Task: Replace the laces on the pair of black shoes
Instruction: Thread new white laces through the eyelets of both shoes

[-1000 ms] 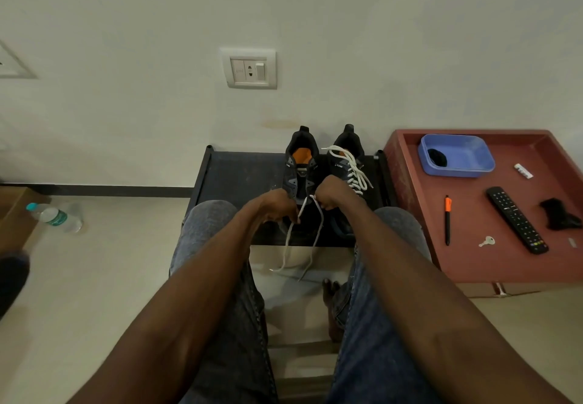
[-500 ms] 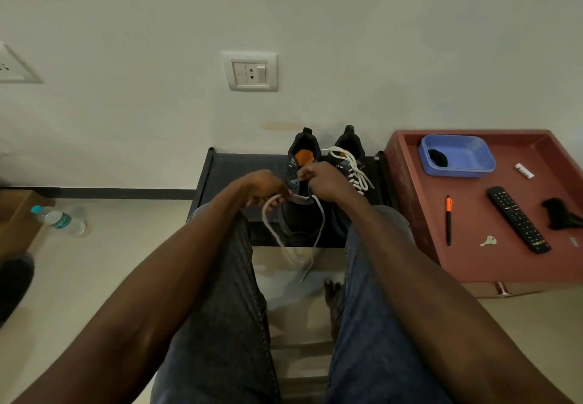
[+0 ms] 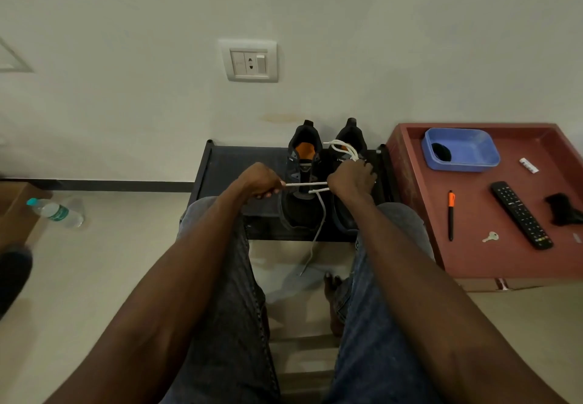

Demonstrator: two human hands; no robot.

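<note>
Two black shoes stand side by side on a low black rack (image 3: 227,167) against the wall. The left shoe (image 3: 301,204) has an orange insole and a white lace (image 3: 304,184) stretched across its lower eyelets. My left hand (image 3: 260,181) pinches one end of that lace, pulled out to the left. My right hand (image 3: 351,179) grips the other side of the lace and lies over the right shoe (image 3: 347,148), which carries a white lace (image 3: 342,148). A loose lace end hangs down over the rack's front edge toward the floor.
A red tray table (image 3: 473,255) at the right holds a blue tub (image 3: 460,149), a black and orange pen (image 3: 451,214), a key (image 3: 490,237) and a remote (image 3: 520,214). A water bottle (image 3: 55,212) lies on the floor at the left. My knees are just below the rack.
My hands have moved apart, the left one drawing the lace out to the left until it is taut across the left shoe. The slack loop seen before is gone.
</note>
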